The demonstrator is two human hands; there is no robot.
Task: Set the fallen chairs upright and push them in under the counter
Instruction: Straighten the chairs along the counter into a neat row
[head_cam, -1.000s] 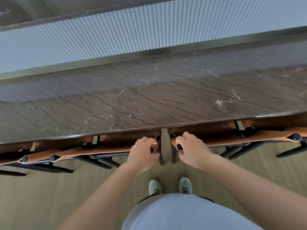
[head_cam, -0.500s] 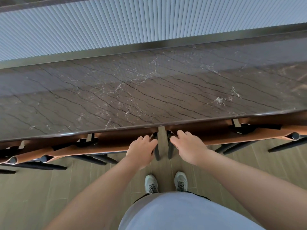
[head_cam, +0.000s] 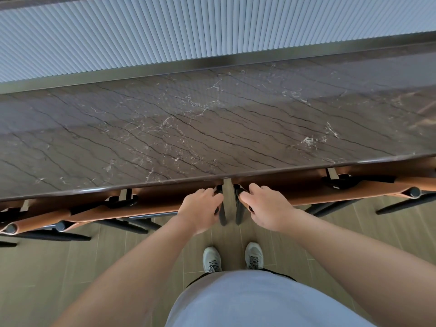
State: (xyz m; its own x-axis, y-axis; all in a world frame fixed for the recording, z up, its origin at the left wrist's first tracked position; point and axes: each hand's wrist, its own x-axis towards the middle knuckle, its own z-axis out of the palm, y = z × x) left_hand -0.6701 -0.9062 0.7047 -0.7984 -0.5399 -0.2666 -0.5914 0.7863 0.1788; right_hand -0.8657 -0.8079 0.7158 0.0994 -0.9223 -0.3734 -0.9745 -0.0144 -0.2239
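Already upright, both chairs sit tucked under the near edge of the surface (head_cam: 212,128). Left hand (head_cam: 200,210) grips the left chair (head_cam: 151,204), right hand (head_cam: 266,208) the right chair (head_cam: 313,192), by their stiff black frame posts; they probably slide easily.

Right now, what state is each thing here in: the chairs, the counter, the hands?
Left chair: upright, backrest close under the counter edge.
Right chair: upright, likewise tucked in.
Counter: nothing on the marble in view.
Left hand: grips left chair's backrest end.
Right hand: grips right chair's backrest end.
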